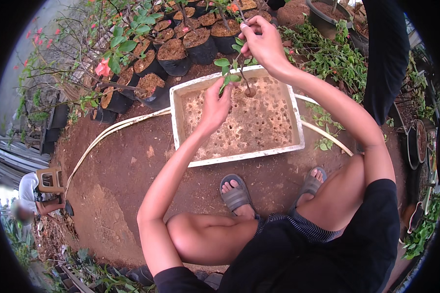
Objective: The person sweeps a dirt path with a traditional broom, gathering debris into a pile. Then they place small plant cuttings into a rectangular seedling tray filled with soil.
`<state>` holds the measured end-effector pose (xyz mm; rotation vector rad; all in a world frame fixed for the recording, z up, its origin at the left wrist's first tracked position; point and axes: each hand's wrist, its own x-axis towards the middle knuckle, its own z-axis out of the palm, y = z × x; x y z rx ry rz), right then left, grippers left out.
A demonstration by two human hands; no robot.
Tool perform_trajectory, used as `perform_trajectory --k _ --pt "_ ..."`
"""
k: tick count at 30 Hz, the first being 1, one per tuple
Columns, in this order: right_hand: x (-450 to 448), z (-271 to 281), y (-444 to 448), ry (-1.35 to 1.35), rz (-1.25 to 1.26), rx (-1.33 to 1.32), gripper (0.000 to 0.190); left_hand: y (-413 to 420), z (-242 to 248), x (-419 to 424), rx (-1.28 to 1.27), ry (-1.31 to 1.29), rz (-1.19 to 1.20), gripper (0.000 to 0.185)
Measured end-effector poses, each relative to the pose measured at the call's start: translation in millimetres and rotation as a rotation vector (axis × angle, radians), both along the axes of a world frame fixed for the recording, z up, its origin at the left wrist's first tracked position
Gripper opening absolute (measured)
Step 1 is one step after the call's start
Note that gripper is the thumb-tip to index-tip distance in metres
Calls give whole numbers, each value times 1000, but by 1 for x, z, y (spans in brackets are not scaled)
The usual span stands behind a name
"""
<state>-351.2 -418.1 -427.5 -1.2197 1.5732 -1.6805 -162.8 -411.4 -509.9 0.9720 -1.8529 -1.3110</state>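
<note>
Over a white-rimmed plastic foam tray [239,157], both hands are on a thin leafy stem [237,58] with small green leaves. My right hand [264,44] pinches the stem higher up, near the tray's far edge. My left hand [217,106] holds its lower leafy part between thumb and fingertips. A bare brown stem runs down beside the leaves to a round brown lump [250,91] over the tray floor; whether it belongs to the same cutting I cannot tell. Many small holes dot the tray's brown floor.
Black nursery bags [174,60] of brown potting medium stand beyond the tray. A pink-flowered bush [103,67] leans in at left. A pale hose [124,126] passes behind the tray. Cut leafy branches [326,58] lie at right. Another person [29,186] sits at far left.
</note>
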Motion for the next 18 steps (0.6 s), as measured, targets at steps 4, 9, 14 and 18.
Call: perform_trajectory --k 4,9,14,18 --pt "0 -5 -3 -124 -24 57 22 -8 7 4 24 -67 26 26" --pt "-1 -5 -4 -212 -31 130 21 -18 12 10 36 -61 10 27" --pt "-3 -8 -7 -196 -36 105 23 -24 16 18 -2 -13 -32 27" --pt "-11 -16 -14 -191 -65 83 23 -32 22 29 -18 0 -39 28"
